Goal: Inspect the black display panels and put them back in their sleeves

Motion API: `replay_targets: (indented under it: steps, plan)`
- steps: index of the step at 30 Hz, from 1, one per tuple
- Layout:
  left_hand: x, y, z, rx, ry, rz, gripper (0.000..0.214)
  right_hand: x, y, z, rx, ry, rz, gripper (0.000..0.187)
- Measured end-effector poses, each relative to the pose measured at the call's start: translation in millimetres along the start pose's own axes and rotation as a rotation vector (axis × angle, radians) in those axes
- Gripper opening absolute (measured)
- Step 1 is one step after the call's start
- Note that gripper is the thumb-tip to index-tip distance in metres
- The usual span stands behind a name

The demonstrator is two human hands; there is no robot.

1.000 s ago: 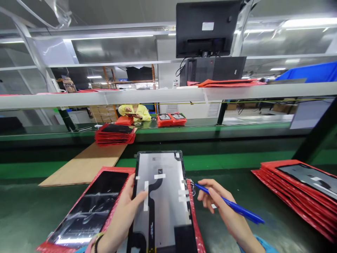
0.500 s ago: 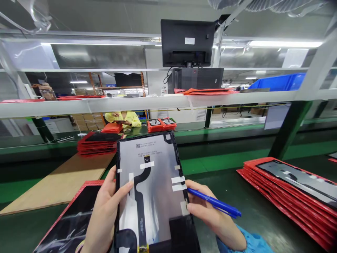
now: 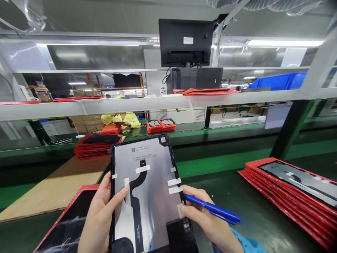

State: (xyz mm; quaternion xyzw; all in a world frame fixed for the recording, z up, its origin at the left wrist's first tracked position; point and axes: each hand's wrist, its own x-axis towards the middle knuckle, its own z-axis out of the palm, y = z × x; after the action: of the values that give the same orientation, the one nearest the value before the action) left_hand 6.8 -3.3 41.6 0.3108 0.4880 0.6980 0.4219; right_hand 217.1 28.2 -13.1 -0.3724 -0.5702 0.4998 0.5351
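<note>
A tablet screen assembly (image 3: 155, 196) is held up in front of me, its silver back facing me. A black flex cable and white tape strips run over that back. My left hand (image 3: 101, 211) grips its left edge, the thumb pressed on the silver sheet near a tape strip. At the right edge, my right hand (image 3: 204, 214) pinches the frame with the thumb beside a tape piece. A blue pen (image 3: 213, 206) is also tucked in that hand, pointing away to the right. The screen's lower end runs out of view.
Red padded sleeves (image 3: 286, 200) with a screen panel on top are stacked at right. Left lie a brown board (image 3: 60, 186), a red-edged black panel (image 3: 71, 218) and another red stack (image 3: 92, 146). A co-worker in yellow (image 3: 131, 120) sits beyond the white shelf rail (image 3: 126, 104).
The screen assembly and both hands have shifted slightly left and down in view. Both hands keep their hold, and the pen stays in my right hand.
</note>
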Motion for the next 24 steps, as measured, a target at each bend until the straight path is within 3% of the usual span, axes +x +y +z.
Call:
replay_targets:
  steps: [4, 9, 12, 18, 21, 24]
  plan:
    - [5, -6, -3.4, 0.021, 0.020, 0.031, 0.075, 0, -2, 1, -0.019, 0.085, 0.024, 0.028]
    - [5, -10, -4.3, 0.031, -0.023, 0.026, 0.083, 10, -12, 4, -0.108, -0.064, -0.081, 0.020]
    - [2, -13, -4.9, 0.017, -0.045, 0.008, 0.088, 13, -16, 7, -0.159, -0.088, -0.093, 0.017]
    - [-1, -19, -4.8, 0.070, -0.027, 0.018, 0.091, 16, -17, 16, -0.186, -0.029, -0.077, 0.012]
    - [2, -17, -5.5, 0.053, -0.019, -0.010, 0.092, 14, -15, 14, -0.149, -0.043, -0.050, 0.012]
    - [8, -13, -7.1, 0.050, -0.023, 0.013, 0.086, 9, -11, 9, -0.059, 0.038, -0.030, 0.015]
